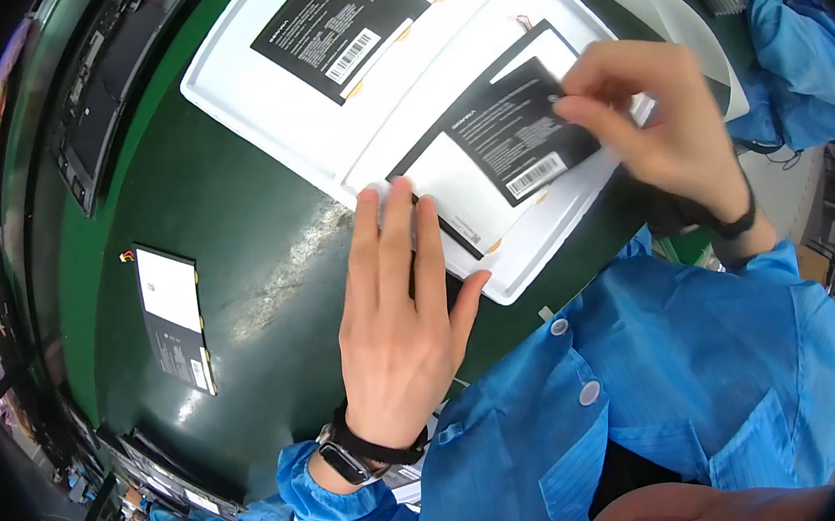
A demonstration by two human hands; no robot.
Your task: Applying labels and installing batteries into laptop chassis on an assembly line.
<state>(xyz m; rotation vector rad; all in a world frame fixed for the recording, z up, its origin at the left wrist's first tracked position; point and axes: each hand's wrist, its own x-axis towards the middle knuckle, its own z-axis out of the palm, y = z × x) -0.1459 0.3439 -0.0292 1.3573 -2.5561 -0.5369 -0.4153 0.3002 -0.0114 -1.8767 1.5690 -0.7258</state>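
Observation:
A flat battery pack point(434, 173) with white and black faces lies in a white plastic tray point(367, 155). Its black printed label point(523, 132) carries a barcode. My left hand point(392, 313) has its fingers stretched out, the tips resting at the pack's left end. At the label's right edge, my right hand point(660, 117) is closed in a pinch, thumb tip against the black surface. What those fingers hold, if anything, is hidden. Thin wires point(523, 22) stick out at the pack's far edge. A second black-labelled battery pack point(345, 28) sits in the tray's far half.
Another battery pack point(173, 314) lies on the dark green table point(268, 375) to the left. A black laptop casing point(115, 89) stands at the far left. Translucent sheeting point(660, 11) borders the tray's right side. People in blue sleeves point(805, 52) are nearby at the right and lower left.

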